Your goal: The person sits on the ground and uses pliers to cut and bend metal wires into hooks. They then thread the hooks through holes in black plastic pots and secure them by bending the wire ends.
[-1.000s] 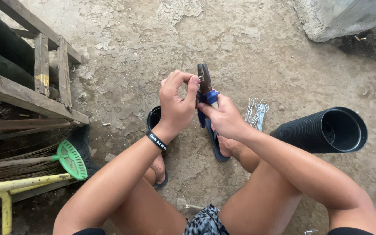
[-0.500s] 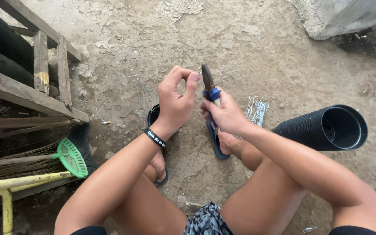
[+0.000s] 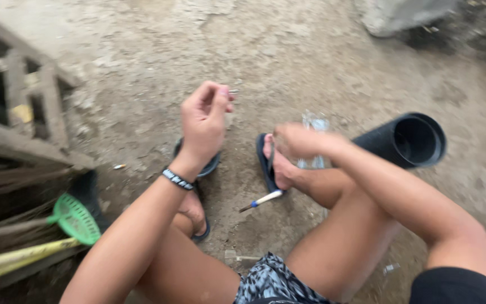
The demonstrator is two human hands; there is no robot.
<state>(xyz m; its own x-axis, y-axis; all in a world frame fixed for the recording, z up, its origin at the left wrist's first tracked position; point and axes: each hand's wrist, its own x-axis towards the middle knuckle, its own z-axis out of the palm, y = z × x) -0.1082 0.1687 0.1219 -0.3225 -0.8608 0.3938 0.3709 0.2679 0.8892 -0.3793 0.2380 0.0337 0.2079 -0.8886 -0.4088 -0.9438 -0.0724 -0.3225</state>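
Observation:
I sit on dusty ground with my knees up. My left hand (image 3: 203, 121), with a black and white wristband, is raised and pinches a small metal piece (image 3: 233, 90) between thumb and fingertips. My right hand (image 3: 299, 141) is blurred, lowered beside my right foot in a dark blue sandal (image 3: 264, 160). Its fingers look curled, and I cannot make out what is in them. Just behind it lies a small bundle of shiny metal pieces (image 3: 316, 121). A thin tool with a white handle and a blue band (image 3: 262, 199) lies on the ground between my feet.
A black corrugated pipe (image 3: 409, 141) lies at my right, its open end towards me. A wooden pallet (image 3: 29, 107) stands at the left, with a green plastic mesh piece (image 3: 77, 218) and a yellow bar (image 3: 21, 256) below it. A grey concrete block (image 3: 400, 14) sits far right.
My right hand dropped from beside the left hand down to my right foot; the dark blue-handled tool it held upright is out of sight. My left hand stayed raised. The view shifted left.

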